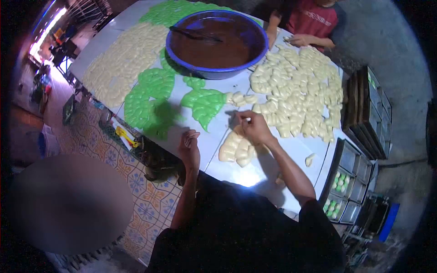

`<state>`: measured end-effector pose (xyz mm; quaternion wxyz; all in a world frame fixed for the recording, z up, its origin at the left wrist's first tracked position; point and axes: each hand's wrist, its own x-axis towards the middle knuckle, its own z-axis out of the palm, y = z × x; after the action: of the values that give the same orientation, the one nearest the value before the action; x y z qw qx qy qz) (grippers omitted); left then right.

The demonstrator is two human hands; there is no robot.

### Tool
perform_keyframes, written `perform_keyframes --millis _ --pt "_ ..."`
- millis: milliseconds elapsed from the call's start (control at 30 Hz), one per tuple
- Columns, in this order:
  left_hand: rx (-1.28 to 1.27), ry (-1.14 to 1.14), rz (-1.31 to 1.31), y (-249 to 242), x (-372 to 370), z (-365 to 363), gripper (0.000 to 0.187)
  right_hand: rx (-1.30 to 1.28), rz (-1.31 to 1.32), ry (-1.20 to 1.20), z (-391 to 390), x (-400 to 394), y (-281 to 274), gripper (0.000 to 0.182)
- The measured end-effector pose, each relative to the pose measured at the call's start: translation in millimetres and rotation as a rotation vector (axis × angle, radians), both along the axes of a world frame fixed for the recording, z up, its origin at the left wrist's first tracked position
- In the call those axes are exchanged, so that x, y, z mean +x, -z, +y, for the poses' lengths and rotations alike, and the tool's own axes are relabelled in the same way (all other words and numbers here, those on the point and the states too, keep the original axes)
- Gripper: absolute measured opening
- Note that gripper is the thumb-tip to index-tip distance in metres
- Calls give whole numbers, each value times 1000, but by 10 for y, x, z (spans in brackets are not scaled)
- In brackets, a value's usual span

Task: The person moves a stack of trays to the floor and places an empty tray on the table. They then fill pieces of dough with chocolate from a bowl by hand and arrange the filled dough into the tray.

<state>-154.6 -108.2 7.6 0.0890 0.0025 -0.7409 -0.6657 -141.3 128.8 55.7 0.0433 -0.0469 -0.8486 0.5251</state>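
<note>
My right hand (255,127) reaches over the white table, its fingers pinched together on a small pale piece of dough. Just below it lies a small group of cream dough pieces (235,148). At the table's near edge, my left hand (189,148) is raised with its fingers curled; what they hold, if anything, I cannot make out. Beyond and between the hands lies a patch of green dough pieces (203,103). A broad spread of cream dough pieces (296,91) covers the right side, and more green dough (148,98) lies to the left.
A blue-rimmed basin (214,72) of brown filling, with a dark utensil (195,34) in it, stands at the back. Across the table is a person in a red shirt (314,20). At right are a compartment tray (348,182) with green-and-white balls and stacked trays (368,111).
</note>
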Motion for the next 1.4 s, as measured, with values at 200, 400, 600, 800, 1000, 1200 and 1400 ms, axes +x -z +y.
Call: perform_keyframes --millis 200,400,600,800,1000,1200,1400 --pt "-147 112 261 273 -517 -230 18 260 -53 -151 49 -1240 232 35" --pt "-195 199 286 22 -1360 -45 23 649 -182 -311 -189 -1816 327 44" --pt "-355 342 279 45 -1317 103 27 843 -89 -273 -30 -1585 384 41" --pt "-464 503 501 244 -1530 666 53 566 193 -409 48 -1403 410 16" --pt "-890 844 381 231 -1956 656 46 -208 331 49 -13 -915 172 12" --pt "-663 797 442 199 -1984 635 18 -1225 611 491 477 156 -41 19" --pt "-567 729 476 402 -2129 615 24 -957 988 367 1543 2136 -282 30"
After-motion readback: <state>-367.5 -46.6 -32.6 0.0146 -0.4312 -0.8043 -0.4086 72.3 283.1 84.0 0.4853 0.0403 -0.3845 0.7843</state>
